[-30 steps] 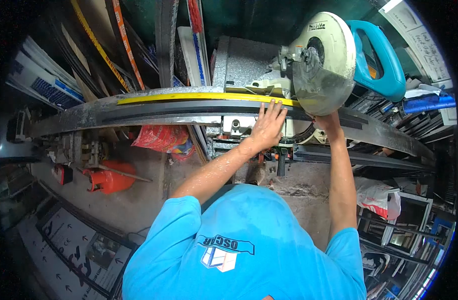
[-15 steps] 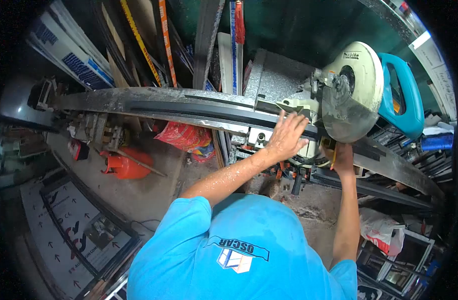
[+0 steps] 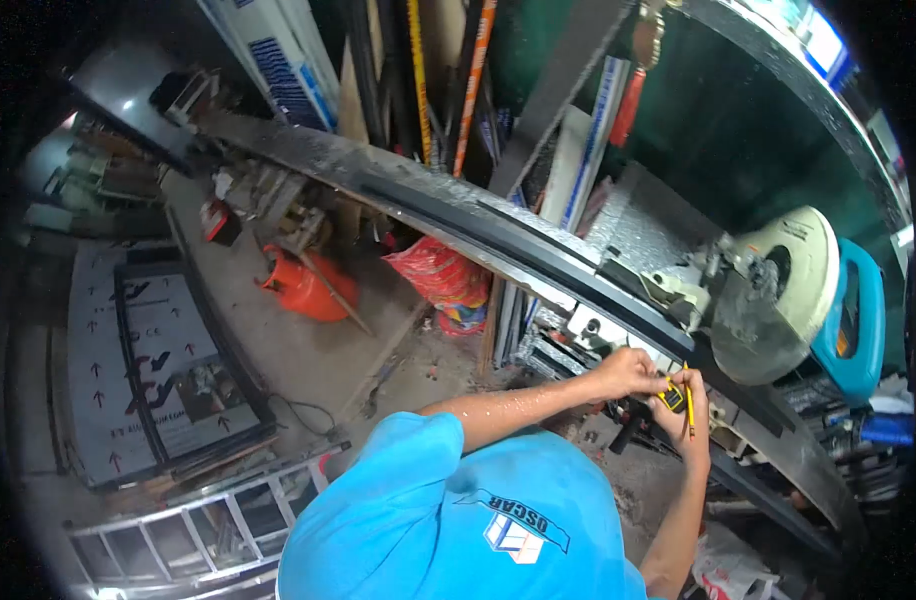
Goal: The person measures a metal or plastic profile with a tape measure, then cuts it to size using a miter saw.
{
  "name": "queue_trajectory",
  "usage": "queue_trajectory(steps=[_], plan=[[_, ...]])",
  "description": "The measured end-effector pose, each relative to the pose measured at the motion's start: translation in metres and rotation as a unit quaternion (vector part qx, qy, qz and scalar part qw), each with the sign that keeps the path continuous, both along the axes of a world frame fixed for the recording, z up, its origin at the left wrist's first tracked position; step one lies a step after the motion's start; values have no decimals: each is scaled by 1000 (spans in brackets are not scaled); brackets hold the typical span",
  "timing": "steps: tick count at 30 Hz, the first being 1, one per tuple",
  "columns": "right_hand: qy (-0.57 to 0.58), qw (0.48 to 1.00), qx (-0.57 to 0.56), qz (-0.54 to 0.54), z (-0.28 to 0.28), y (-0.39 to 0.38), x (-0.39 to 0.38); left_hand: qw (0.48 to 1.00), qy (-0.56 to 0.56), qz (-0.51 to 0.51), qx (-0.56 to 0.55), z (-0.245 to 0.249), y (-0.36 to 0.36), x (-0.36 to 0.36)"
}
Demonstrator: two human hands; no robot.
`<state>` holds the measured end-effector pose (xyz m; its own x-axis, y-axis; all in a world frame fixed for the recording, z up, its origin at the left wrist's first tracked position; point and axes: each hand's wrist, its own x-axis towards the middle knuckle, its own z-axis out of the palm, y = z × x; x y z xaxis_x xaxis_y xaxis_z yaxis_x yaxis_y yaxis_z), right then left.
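A yellow and black tape measure (image 3: 671, 397) is in my right hand (image 3: 683, 415), whose fingers also hold a yellow pencil (image 3: 689, 400) pointing up. The closed fingers of my left hand (image 3: 628, 374) meet the left side of the tape measure, pinching at its edge. Just beyond both hands, a long dark profile (image 3: 538, 258) lies along the metal bench (image 3: 318, 152). The miter saw (image 3: 778, 300), with a cream blade guard and a teal handle (image 3: 863, 320), stands at the right with its blade raised above the profile's right part.
Upright profiles and boards (image 3: 468, 90) lean behind the bench. Under it are a red sack (image 3: 433, 272) and an orange gas cylinder (image 3: 303, 285). A ladder (image 3: 193, 525) lies at the lower left beside a printed panel (image 3: 103, 370). A plastic bag (image 3: 728, 570) sits lower right.
My left hand has left the profile and come to the tape measure at my right hand, which has moved out from below the saw guard. The view has turned and shifted left.
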<state>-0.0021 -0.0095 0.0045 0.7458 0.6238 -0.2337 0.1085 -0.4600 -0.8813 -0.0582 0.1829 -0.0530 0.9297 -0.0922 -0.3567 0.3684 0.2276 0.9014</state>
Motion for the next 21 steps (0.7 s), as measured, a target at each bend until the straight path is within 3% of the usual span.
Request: queue_trajectory(steps=[1,2,4,6,7,8,9,12,15,18,20,21], plan=[[-49,998,-4,42,6,5,-1,998,-25,0,65,-19,-4,-4],[-27,995,-58,76,15,8,1,997,-53,50,17,-51,-10,-8],[-173,971,-90,141,-4,-12,12,999,24,49,-3,-8,39,-20],[-150,973,-96,144,4,-17,14,991,35,105,69,-10,117,-21],[-127,977,-100,141,10,-16,18,966,-7,139,216,44,164,-30],[-127,976,-100,147,14,-15,22,957,-28,287,17,28,217,-39],[-142,971,-99,165,18,-12,29,919,-61,387,-44,46,255,-50],[-134,968,-131,169,34,7,46,825,-167,533,-89,46,350,-76],[-187,960,-111,179,37,16,48,781,-190,592,-54,37,392,-90],[-208,943,-166,199,49,21,49,687,-235,681,-95,32,444,-108],[-274,923,-172,210,39,-4,63,628,-197,747,-96,13,489,-132],[-125,967,-143,171,23,-25,75,623,-198,750,-97,-1,506,-145]])
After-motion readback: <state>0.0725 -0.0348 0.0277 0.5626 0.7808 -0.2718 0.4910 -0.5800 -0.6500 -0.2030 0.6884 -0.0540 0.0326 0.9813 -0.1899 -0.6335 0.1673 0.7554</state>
